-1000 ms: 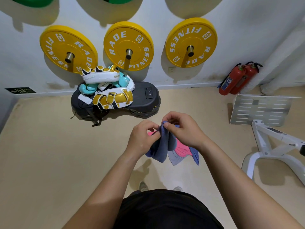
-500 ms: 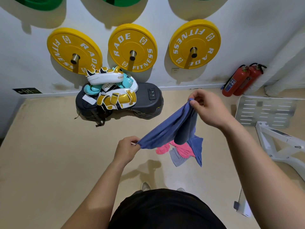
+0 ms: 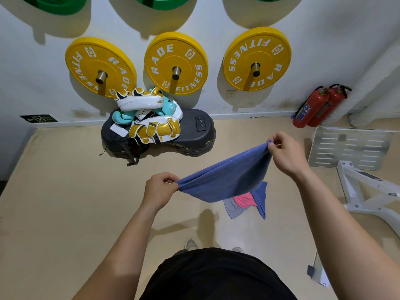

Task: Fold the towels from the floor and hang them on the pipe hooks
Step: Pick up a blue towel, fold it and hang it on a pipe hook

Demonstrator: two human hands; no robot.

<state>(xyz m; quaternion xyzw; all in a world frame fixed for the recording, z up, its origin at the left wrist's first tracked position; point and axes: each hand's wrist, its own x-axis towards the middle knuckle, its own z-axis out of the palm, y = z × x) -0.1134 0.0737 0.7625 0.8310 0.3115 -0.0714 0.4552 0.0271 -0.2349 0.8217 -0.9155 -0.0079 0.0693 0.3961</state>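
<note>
A blue towel (image 3: 225, 178) is stretched in the air between my hands, sagging in the middle. My left hand (image 3: 159, 191) pinches its near-left corner. My right hand (image 3: 285, 152) pinches the far-right corner, held higher. Below the towel, on the beige floor, lie a pink towel (image 3: 243, 200), a grey towel (image 3: 234, 210) and another blue towel (image 3: 260, 198), partly hidden by the stretched one. Three pipe hooks stick out of the wall through yellow weight plates: left pipe hook (image 3: 101, 76), middle pipe hook (image 3: 175, 72), right pipe hook (image 3: 255, 69).
A black pad (image 3: 194, 131) with white, gold and teal boxing mitts (image 3: 151, 118) piled on it sits against the wall. Two red fire extinguishers (image 3: 313, 109) stand at the right. A white metal frame with a slotted plate (image 3: 350, 148) occupies the floor at the right.
My hands moved apart from a close pinch and spread the blue towel open. My right hand went up and right, my left hand down and left; the towel now hangs wider.
</note>
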